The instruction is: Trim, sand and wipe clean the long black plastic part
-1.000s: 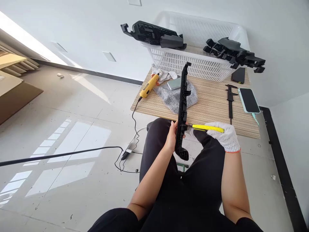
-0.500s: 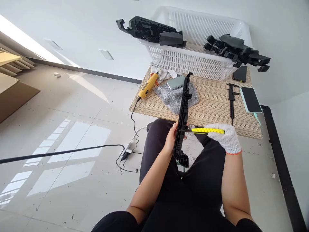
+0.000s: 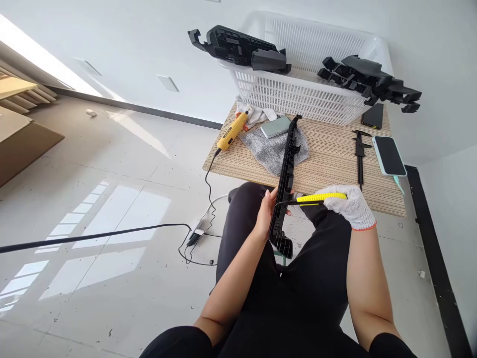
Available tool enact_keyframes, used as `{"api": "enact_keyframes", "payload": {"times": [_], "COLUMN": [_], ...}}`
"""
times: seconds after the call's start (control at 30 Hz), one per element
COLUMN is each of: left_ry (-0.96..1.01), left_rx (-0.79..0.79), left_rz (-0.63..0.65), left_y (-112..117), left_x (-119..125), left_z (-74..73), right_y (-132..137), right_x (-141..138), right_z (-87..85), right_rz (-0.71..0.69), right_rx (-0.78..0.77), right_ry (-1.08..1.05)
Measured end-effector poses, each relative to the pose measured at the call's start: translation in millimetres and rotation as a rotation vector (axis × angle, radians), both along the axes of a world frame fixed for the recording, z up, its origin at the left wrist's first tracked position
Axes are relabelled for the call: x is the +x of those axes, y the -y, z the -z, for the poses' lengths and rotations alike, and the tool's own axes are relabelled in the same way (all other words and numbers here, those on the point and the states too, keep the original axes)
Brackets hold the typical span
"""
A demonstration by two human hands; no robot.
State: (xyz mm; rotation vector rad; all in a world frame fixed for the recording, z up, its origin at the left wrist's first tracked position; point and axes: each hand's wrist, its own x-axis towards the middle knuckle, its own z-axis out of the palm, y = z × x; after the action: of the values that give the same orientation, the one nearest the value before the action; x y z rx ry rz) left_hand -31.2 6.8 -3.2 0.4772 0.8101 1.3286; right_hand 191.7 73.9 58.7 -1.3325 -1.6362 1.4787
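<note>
My bare left hand [image 3: 265,214] is closed around the lower part of a long black plastic part [image 3: 286,171], which stands tilted over my lap with its upper end above the table. In a white knitted glove with an orange cuff, my right hand [image 3: 350,205] grips a yellow-handled utility knife [image 3: 316,198]. The knife's dark front end touches, or lies right at, the black part beside my left fingers. Exactly where the tip meets the plastic is too small to make out.
On the striped table [image 3: 324,154] lie a grey cloth [image 3: 266,151], a pale green box [image 3: 276,127], a yellow corded tool [image 3: 231,132], a caliper [image 3: 359,156] and two phones, one charging [image 3: 389,155]. A white basket [image 3: 290,92] behind carries black plastic parts [image 3: 368,79]. Cables [image 3: 149,228] cross the floor.
The glove has turned slightly, and the knife's yellow handle now shows a dark strip along its lower side. The whole view has shifted a little; my left hand keeps its hold.
</note>
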Motion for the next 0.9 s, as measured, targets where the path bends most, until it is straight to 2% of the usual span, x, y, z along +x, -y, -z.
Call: {"api": "enact_keyframes", "payload": {"times": [0.07, 0.17, 0.2, 0.3, 0.43, 0.53, 0.57, 0.67, 0.77, 0.9], "left_ry": [0.019, 0.065, 0.075, 0.076, 0.096, 0.107, 0.106, 0.093, 0.090, 0.095], "left_rx": [0.001, -0.002, -0.010, -0.044, -0.051, -0.020, -0.010, -0.001, -0.006, -0.021], "left_rz": [0.003, -0.007, -0.015, -0.046, -0.034, -0.011, 0.003, 0.078, 0.138, 0.145], "left_y": [0, 0, 1, 5, 13, 18, 19, 21, 21, 19], "left_x": [0, 0, 0, -1, -3, -5, -7, -11, -14, -17], "left_z": [1.2, 1.1, 0.5, -2.4, -4.0, -3.1, -2.8, -2.9, -4.4, -6.4], "right_y": [2, 7, 8, 10, 10, 10, 10, 10, 10, 11], "right_x": [-1, -3, -3, -4, -4, -2, -1, 1, 1, 0], "right_z": [1.9, 5.1, 5.2, 2.1, -2.3, -1.9, -1.2, 0.7, 1.7, 4.1], "right_rz": [0.044, 0.262, 0.268, 0.105, 0.232, 0.081, 0.071, 0.144, 0.078, 0.196], "right_rx": [0.022, 0.079, 0.070, 0.003, 0.040, 0.004, 0.006, 0.055, 0.062, 0.100], "right_ry": [0.017, -0.029, -0.044, -0.011, -0.030, 0.017, 0.022, 0.004, 0.052, 0.046]}}
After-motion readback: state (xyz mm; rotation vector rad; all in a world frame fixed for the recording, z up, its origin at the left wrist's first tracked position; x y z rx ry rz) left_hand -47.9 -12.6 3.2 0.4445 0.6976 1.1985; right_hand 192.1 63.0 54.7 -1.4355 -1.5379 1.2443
